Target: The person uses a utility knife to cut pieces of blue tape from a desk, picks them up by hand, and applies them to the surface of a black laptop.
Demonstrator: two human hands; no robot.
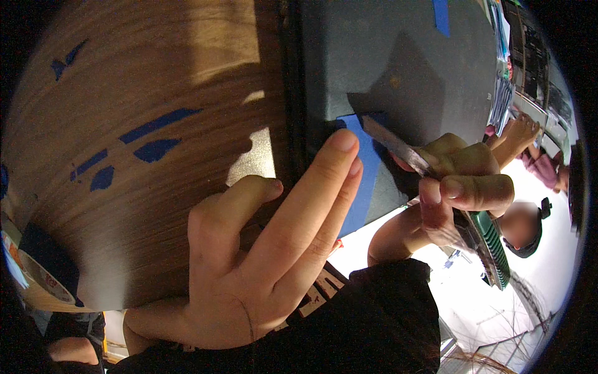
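My right hand (464, 181) grips a utility knife (489, 249) with a green ribbed handle. Its long blade reaches up and left, the tip at the upper end of a blue tape strip (364, 181) along a dark grey board (405, 75). Two extended fingers of my left hand (261, 262) lie by the tape's left edge, fingertips at or just over it; whether they press down I cannot tell. The left thumb is held apart, over the wooden tabletop (156, 230), and nothing is in that hand.
Several blue tape scraps (157, 149) stick to the wood at left. A wide roll of blue tape (50, 265) stands at the lower left edge. Another tape piece (441, 17) is on the board's far part. Stacked papers (501, 103) and other people (523, 227) are at right.
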